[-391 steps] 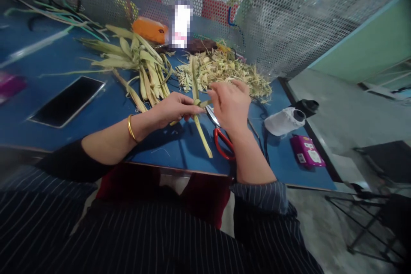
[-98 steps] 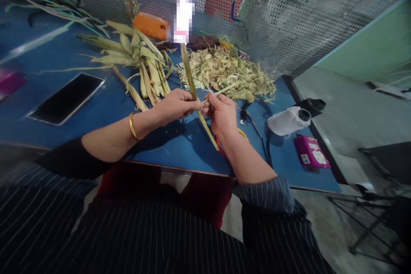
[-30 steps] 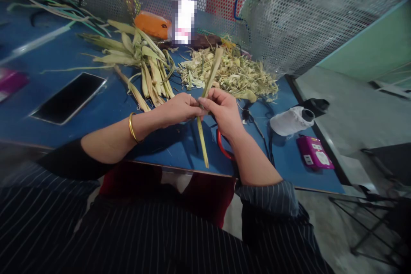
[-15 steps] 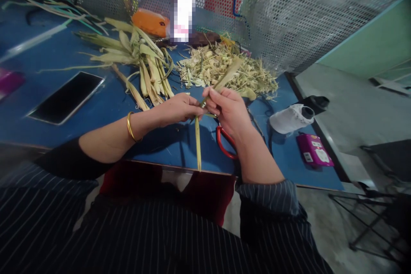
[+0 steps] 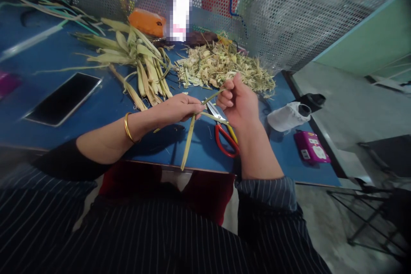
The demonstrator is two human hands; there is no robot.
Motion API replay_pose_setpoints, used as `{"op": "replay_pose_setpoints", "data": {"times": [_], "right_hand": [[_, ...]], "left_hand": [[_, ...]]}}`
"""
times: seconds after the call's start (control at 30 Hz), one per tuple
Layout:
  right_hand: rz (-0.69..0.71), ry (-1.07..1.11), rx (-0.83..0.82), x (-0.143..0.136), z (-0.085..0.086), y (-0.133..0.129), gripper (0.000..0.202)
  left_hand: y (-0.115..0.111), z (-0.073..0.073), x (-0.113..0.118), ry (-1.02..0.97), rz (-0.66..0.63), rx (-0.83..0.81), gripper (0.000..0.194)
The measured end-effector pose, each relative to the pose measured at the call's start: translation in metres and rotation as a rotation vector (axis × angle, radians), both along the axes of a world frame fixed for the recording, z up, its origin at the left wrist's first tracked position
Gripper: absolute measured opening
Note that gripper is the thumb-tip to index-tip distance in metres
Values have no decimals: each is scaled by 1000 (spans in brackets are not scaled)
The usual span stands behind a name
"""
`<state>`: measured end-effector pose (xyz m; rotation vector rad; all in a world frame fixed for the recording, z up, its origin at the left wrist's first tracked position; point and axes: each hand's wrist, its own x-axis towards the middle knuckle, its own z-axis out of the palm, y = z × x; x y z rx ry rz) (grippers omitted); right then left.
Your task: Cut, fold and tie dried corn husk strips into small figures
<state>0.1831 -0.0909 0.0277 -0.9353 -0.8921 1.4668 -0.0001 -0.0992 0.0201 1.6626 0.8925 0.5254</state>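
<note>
1. The husk strips point(image 5: 188, 143) are between the hands, above the near part of the blue surface point(image 5: 205, 160). One end hangs towards the near edge, another slants up to the right, and a third reaches across the scissors.
2. Left hand point(image 5: 182, 108): the fingers are closed in a pinch on the strips where they meet.
3. Right hand point(image 5: 242, 100): the fingers are curled, gripping the end of the upper strip, which runs fairly straight between the hands.
4. The strips look very light, thin and bendable, somewhat stiff along their length and likely to split if pulled or creased hard. The crossing seems the best place for a firm pinch, with the free ends taken lightly near the tip. They look dry, so probably not very slippery.
5. The red-handled scissors point(image 5: 217, 138) lie just beside the right hand, blades towards the left hand.
6. Beyond the hands are a bundle of husks point(image 5: 152, 77) and, to its right, a heap of scraps point(image 5: 208, 68).
7. Further out, a phone point(image 5: 64, 99) lies at the left; a white roll point(image 5: 284, 118) and purple packet point(image 5: 311, 150) are at the right.
</note>
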Motion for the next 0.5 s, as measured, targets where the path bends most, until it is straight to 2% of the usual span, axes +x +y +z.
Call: {"op": "replay_pose_setpoints", "data": {"times": [0.17,0.37,0.5], "right_hand": [[-83,0,-13,-3,-7,3,51],[-84,-57,41,-3,-18,8,50],[-87,-204,190,1,-16,9,45]], "left_hand": [[-2,5,0,59,-31,36,30],[-1,4,-3,27,-100,53,33],[4,-2,-6,-72,34,-51,29]]}}
